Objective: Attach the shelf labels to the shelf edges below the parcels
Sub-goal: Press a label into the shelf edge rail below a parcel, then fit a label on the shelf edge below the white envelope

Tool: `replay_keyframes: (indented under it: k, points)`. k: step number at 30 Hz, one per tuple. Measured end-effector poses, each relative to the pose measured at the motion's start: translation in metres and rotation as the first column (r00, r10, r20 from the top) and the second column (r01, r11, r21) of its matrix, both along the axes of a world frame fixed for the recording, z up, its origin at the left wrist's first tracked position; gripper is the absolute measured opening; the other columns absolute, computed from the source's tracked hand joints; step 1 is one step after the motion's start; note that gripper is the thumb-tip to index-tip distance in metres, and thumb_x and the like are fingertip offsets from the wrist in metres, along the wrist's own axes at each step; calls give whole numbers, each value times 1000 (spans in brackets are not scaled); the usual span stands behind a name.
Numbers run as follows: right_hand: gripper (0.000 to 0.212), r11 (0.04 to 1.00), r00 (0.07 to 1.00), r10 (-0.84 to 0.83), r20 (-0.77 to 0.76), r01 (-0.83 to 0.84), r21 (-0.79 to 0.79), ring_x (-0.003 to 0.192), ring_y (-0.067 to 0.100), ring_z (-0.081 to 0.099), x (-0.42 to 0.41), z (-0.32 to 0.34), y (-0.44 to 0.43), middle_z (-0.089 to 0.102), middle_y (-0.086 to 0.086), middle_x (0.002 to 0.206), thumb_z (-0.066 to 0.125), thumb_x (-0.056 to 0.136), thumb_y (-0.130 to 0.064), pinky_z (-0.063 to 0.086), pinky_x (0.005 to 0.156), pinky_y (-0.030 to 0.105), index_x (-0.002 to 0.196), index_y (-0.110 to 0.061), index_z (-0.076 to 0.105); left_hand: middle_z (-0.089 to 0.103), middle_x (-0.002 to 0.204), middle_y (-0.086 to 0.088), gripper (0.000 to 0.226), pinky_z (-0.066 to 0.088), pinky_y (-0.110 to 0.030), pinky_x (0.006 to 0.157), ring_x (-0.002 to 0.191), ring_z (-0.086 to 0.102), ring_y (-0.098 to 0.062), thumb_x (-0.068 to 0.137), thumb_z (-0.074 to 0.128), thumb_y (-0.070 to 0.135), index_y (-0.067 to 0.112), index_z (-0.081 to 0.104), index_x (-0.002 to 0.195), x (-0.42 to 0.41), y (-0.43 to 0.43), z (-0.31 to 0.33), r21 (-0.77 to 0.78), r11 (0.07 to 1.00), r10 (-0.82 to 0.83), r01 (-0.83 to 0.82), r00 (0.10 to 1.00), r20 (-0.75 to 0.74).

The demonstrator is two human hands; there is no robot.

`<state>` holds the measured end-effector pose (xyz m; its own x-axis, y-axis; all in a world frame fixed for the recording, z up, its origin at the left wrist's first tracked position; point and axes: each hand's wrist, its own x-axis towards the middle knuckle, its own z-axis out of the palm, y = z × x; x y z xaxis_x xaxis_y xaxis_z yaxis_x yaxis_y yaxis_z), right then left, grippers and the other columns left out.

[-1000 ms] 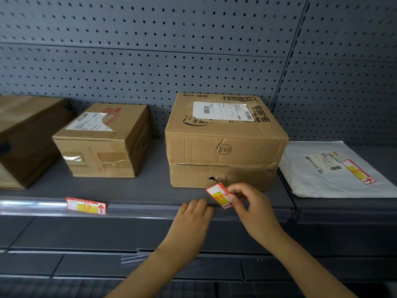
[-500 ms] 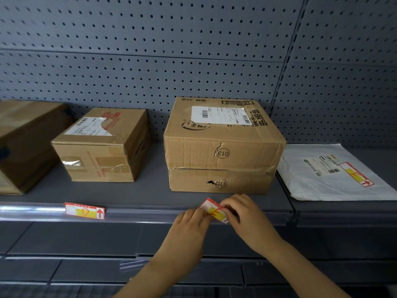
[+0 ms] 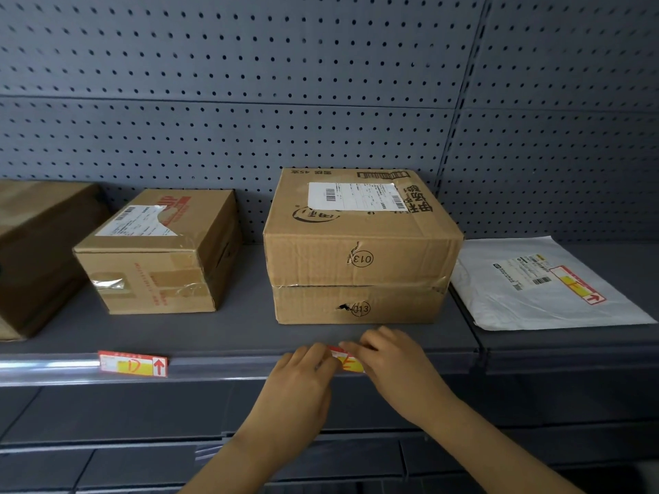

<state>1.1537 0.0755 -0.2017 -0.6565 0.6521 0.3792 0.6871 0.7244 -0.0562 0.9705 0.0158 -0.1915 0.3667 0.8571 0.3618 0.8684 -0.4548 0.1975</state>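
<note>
A red and yellow shelf label is pinched between my left hand and my right hand, pressed at the grey shelf edge. It sits just below the big cardboard parcel marked 013; my fingers hide most of it. Another red and yellow label with an arrow is fixed in the clear edge strip below the smaller cardboard parcel.
A white poly mailer lies flat at the right with a red and yellow label on top. A brown box stands at far left. Grey pegboard backs the shelf; lower shelves sit below.
My right hand brought the label down from in front of the big parcel to the shelf edge. My left hand closed in on its left end.
</note>
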Motion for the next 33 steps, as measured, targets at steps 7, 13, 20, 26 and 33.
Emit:
replay_keyframes:
  k: [7, 13, 20, 26, 33]
  points:
    - [35, 995, 993, -57, -107, 48, -83, 84, 15, 54, 9, 4, -6, 62, -4, 94, 50, 89, -30, 48, 68, 29, 123, -25, 57, 58, 85, 4, 25, 45, -23, 59, 68, 55, -13, 67, 61, 9, 23, 63, 88, 3, 13, 1, 31, 997, -77, 76, 997, 28]
    - [20, 951, 913, -306, -270, 277, -140, 97, 7, 52, 69, 8, -11, 61, -11, 103, 59, 90, -24, 49, 81, 29, 109, -27, 64, 55, 76, 3, 21, 29, -25, 57, 63, 47, -14, 70, 40, 20, 23, 61, 74, 25, 38, -1, 114, 982, -154, 152, 988, 9]
    - [21, 847, 754, -532, -386, 482, -226, 92, 4, 54, 150, 16, -18, 60, -11, 95, 68, 83, -9, 47, 79, 19, 98, -25, 65, 52, 72, 0, 8, 33, -26, 51, 60, 47, -17, 69, 43, 20, 22, 50, 73, 95, 70, -5, 163, 928, -346, 336, 937, 39]
    - [23, 745, 585, -662, -469, 582, -326, 95, 2, 52, 231, 20, 17, 60, -11, 98, 64, 86, -6, 41, 82, 7, 98, -25, 66, 55, 75, -2, 12, 28, -27, 56, 62, 51, -19, 73, 47, 20, 19, 58, 72, 166, 104, 1, 174, 887, -439, 428, 898, 27]
    - [21, 663, 501, -737, -454, 665, -344, 99, 19, 53, 305, 22, 96, 60, 3, 105, 64, 86, -9, 47, 90, 31, 106, -14, 65, 60, 75, 8, 21, 44, -21, 48, 56, 54, -10, 71, 45, 28, 31, 66, 75, 233, 142, 8, 94, 902, -425, 422, 905, 19]
